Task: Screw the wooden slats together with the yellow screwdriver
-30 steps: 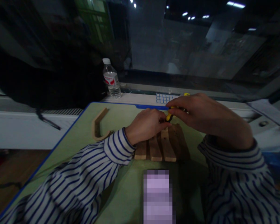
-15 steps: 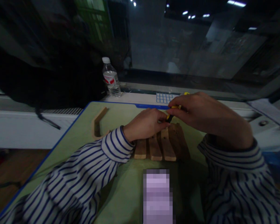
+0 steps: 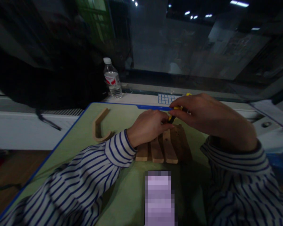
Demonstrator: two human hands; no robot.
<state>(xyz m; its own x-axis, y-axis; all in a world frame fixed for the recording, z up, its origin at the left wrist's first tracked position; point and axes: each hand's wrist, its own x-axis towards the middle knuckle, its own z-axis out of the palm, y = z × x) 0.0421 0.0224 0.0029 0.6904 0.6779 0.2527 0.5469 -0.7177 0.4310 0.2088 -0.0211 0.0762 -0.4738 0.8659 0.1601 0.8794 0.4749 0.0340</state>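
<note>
My left hand (image 3: 152,127) is closed, thumb and fingers pinching the dark lower part of a small yellow-and-black screwdriver (image 3: 172,119). My right hand (image 3: 198,110) comes in from the right, its thumb and fingers closed around the yellow upper end of the same tool. The screwdriver's tip is hidden behind my left fingers. Just below lie three wooden slats (image 3: 170,150) side by side, with dark holes in at least one of them. Their far ends are covered by my left hand. A J-shaped wooden piece (image 3: 96,125) rests to the left, near my left sleeve.
The green tabletop (image 3: 126,185) has a blue edge. Near its front lies a pixelated pale purple rectangle (image 3: 159,197). A water bottle (image 3: 112,80) stands on the windowsill, beside a dark bag or cloth at left. A blue-and-white grid sheet (image 3: 166,99) lies behind the hands.
My left wrist and sleeve have shifted slightly to the right, showing more of the J-shaped piece's curved end. My right fingers have moved very slightly on the screwdriver. Both hands keep their grip.
</note>
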